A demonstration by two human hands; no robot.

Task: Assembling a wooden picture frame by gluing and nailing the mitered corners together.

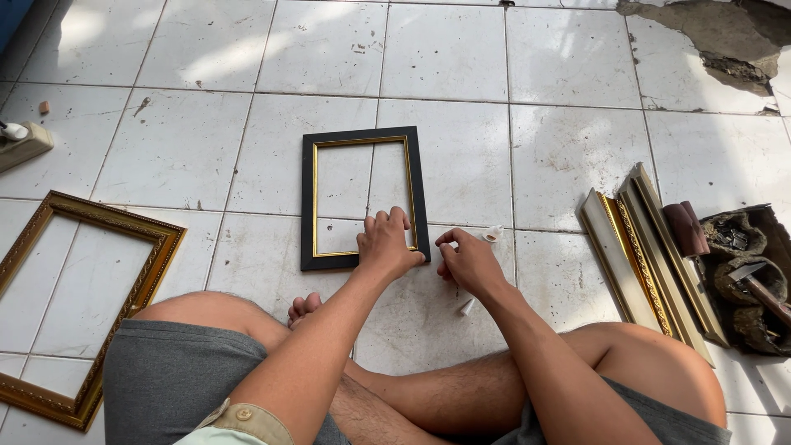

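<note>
Crossed bare legs in grey shorts fill the foreground as a person sits on a white tiled floor [461, 156], its glazed squares scuffed and chipped, with a broken patch of grey cement at the far right corner. Both forearms reach forward to a small black rectangular frame [308, 198] with a thin gold inner lip, lying flat on the tiles just ahead of the knees, empty so the floor shows through. The left hand [387, 245] rests on the frame's lower right corner, fingers curled over the moulding and pressing it down. The right hand [468, 262] sits just beside that corner, fingers pinched narrow around something too small to make out. Two small white plastic pieces lie close by: a cap-like bit [493, 234] near the fingertips and a cone-shaped nozzle [466, 307] under the wrist. One larger ornate gold frame [124, 305], carved and empty, lies at left. At right, about three lengths of gold moulding [638, 264] lie side by side next to a dark bag of tools [746, 280].
</note>
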